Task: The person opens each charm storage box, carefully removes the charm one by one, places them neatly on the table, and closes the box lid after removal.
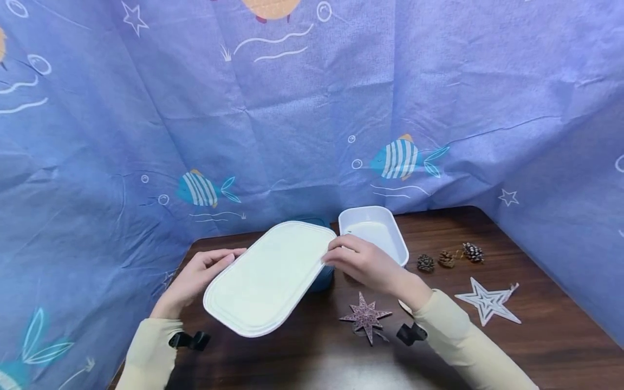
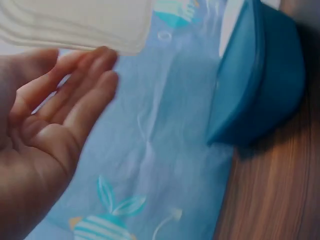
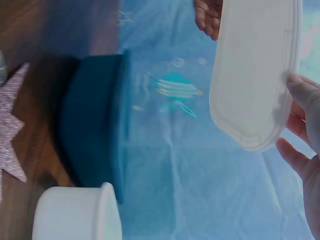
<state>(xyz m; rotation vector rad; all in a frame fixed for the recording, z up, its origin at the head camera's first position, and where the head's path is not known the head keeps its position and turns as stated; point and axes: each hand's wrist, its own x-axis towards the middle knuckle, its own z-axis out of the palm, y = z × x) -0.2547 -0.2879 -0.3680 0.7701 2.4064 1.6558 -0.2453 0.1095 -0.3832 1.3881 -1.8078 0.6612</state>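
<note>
A white rectangular lid (image 1: 270, 276) with rounded corners is held tilted above the table. My right hand (image 1: 363, 262) pinches its right edge, the thumb and fingers on opposite faces in the right wrist view. At the lid's left edge is my left hand (image 1: 195, 279), its fingers loosely extended; in the left wrist view the fingertips (image 2: 107, 55) reach the rim without curling round it. Behind the lid stands a teal box (image 3: 92, 120), mostly hidden in the head view. Beside it sits a white open container (image 1: 400, 246).
Several pinecones, one a small brown pinecone (image 1: 426, 263), lie right of the white container. A glittery pink star (image 1: 365, 317) and a white star ornament (image 1: 489, 302) rest on the dark wooden table (image 1: 361, 368). A blue fish-print cloth (image 1: 302, 135) hangs behind.
</note>
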